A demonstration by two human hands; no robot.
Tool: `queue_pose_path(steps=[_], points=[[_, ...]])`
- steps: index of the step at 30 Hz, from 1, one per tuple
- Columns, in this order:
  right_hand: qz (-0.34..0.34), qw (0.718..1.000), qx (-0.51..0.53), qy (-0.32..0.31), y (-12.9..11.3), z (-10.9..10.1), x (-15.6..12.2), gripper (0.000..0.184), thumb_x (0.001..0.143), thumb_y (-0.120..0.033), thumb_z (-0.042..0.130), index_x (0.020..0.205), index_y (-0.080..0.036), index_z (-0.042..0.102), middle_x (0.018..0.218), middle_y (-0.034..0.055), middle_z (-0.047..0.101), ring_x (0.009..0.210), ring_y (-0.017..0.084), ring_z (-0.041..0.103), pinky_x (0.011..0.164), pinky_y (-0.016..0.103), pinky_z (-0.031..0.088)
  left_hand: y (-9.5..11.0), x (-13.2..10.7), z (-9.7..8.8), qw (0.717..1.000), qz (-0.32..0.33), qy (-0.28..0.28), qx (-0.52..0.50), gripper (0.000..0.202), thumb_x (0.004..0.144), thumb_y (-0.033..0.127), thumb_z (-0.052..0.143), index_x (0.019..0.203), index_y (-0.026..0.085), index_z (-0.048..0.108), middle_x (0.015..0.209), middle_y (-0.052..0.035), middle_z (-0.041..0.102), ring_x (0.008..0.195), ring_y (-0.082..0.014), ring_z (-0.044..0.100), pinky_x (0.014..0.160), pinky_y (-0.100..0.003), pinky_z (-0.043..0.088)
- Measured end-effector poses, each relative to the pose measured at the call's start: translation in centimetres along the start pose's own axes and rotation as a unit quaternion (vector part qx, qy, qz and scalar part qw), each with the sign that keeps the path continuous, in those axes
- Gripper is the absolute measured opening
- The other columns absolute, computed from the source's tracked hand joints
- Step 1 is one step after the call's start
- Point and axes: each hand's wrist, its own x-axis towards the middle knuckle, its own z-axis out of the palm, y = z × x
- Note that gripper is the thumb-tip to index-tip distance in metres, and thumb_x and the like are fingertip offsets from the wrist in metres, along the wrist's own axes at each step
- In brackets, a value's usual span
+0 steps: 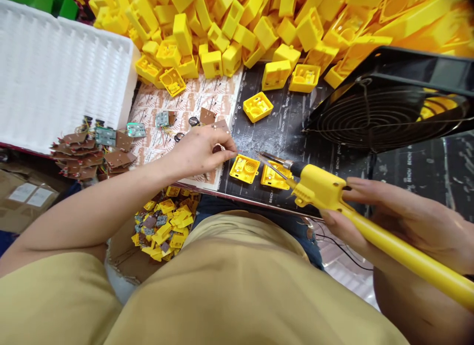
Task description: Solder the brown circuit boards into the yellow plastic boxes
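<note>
My left hand (202, 150) rests on the printed sheet (218, 95), fingers pinched together at a small part by the sheet's right edge; what it pinches is too small to name. My right hand (403, 221) grips a yellow soldering iron (333, 192) by its handle. The iron's metal tip (270, 159) points left, hovering just above two open yellow housings (245, 168) (272, 177) that lie side by side on the dark mat (292, 132). Small brown circuit boards (207, 116) and a green board (162, 118) lie loose beyond my left hand.
A big heap of yellow plastic housings (237, 23) fills the back. A black fan (385, 112) stands at right. A white foam tray (55, 73) sits at left, a stack of brown boards (89, 154) before it. A box of yellow parts (165, 229) sits below the table edge.
</note>
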Motion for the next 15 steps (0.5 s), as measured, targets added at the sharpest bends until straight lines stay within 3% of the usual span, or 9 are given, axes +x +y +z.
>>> queue_pose_path(steps=[4, 6, 11, 15], points=[[-0.014, 1.000, -0.003, 0.001, -0.1, 0.3, -0.2, 0.057, 0.087, -0.029, 0.072, 0.140, -0.034, 0.053, 0.093, -0.0007, 0.075, 0.068, 0.018, 0.071, 0.059, 0.029, 0.060, -0.5, -0.7, 0.7, 0.998, 0.024, 0.047, -0.032, 0.013, 0.083, 0.026, 0.064, 0.088, 0.018, 0.074, 0.083, -0.0021, 0.075, 0.082, -0.0160, 0.067, 0.087, -0.033, 0.049], [-0.013, 1.000, 0.009, 0.002, -0.4, 0.4, 0.0, 0.058, 0.085, -0.027, 0.074, 0.139, -0.035, 0.055, 0.092, -0.0019, 0.075, 0.067, 0.017, 0.071, 0.062, 0.028, 0.060, -0.7, -0.5, 0.6, 0.998, 0.041, 0.034, -0.015, 0.010, 0.083, 0.025, 0.066, 0.083, 0.019, 0.074, 0.082, -0.0020, 0.075, 0.086, -0.0176, 0.066, 0.094, -0.037, 0.047], [0.000, 0.999, 0.033, 0.005, -0.7, 0.1, 0.4, 0.060, 0.081, -0.025, 0.079, 0.136, -0.036, 0.058, 0.089, -0.0003, 0.074, 0.068, 0.017, 0.069, 0.051, 0.026, 0.056, -0.4, -0.5, -0.1, 0.998, 0.043, -0.038, 0.012, 0.008, 0.083, 0.026, 0.068, 0.080, 0.020, 0.073, 0.080, -0.0006, 0.075, 0.086, -0.0173, 0.065, 0.106, -0.044, 0.038], [-0.045, 0.996, 0.056, -0.049, -0.6, -0.3, 1.1, 0.066, 0.081, -0.024, 0.079, 0.141, -0.028, 0.053, 0.085, 0.0027, 0.073, 0.065, 0.015, 0.069, 0.052, 0.022, 0.056, -0.1, -1.0, 0.2, 0.997, 0.045, -0.059, 0.018, 0.007, 0.083, 0.023, 0.066, 0.079, 0.019, 0.071, 0.085, -0.0005, 0.075, 0.087, -0.0166, 0.065, 0.111, -0.045, 0.032]])
